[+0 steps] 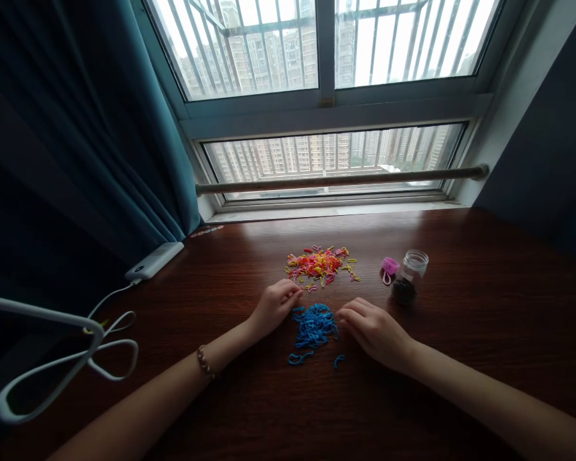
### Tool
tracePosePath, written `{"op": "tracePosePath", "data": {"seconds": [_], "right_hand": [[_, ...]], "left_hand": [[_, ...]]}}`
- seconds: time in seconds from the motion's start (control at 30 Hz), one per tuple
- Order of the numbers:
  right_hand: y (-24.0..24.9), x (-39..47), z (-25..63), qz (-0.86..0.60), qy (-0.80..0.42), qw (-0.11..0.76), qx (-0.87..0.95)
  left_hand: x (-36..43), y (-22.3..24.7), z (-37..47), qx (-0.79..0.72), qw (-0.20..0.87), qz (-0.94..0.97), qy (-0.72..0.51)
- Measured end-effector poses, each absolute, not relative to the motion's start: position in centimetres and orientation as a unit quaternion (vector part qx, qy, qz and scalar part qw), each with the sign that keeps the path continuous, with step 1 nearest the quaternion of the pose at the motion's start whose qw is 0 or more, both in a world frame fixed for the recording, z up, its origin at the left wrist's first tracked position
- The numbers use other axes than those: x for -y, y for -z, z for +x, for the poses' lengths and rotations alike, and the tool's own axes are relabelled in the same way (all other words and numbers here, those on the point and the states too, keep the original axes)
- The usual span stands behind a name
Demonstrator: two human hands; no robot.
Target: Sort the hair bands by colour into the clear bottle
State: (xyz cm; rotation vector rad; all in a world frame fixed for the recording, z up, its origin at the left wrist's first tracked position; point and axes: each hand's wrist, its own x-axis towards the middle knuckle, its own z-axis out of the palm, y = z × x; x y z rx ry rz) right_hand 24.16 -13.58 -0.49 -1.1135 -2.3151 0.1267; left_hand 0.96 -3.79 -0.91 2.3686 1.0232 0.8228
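Observation:
A pile of small blue loops, which look like rubber bands (313, 326), lies on the dark wooden table between my hands. Just beyond it spreads a pile of red, yellow, pink and orange bands (319, 264). My left hand (276, 304) rests at the gap between both piles on the left, its thumb and fingers pinched together; whatever is in them is too small to make out. At the right edge of the blue pile is my right hand (372, 330), fingers curled and pressed together with the tips by the blue bands. Its fingertips' contents are hidden.
Right of the piles stands a clear jar (415, 266) with dark contents, beside a pink lid (390, 266) with a loop. On the left lie a white power strip (154, 260) and a looped white cable (120, 346). A metal rail (336, 182) crosses the window behind the table.

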Motion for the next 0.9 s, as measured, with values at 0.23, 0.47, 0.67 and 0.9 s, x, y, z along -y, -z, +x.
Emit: {"op": "tracePosePath", "data": {"seconds": [0.23, 0.47, 0.67, 0.9], "right_hand": [[1.2, 13.0, 22.3, -0.398, -0.097, 0.227, 0.884], [1.2, 14.3, 24.2, -0.362, -0.098, 0.254, 0.891], [1.2, 14.4, 25.6, -0.387, -0.132, 0.335, 0.849], [1.4, 14.4, 25.3, -0.451, -0.209, 0.387, 0.777]], "left_hand": [[9.4, 1.3, 1.6, -0.38, 0.29, 0.854, -0.205], [10.4, 1.7, 4.7, -0.287, 0.256, 0.908, -0.169], [10.4, 0.4, 5.9, -0.232, 0.326, 0.896, -0.195], [8.0, -0.8, 3.6, -0.28, 0.315, 0.874, -0.24]]}}
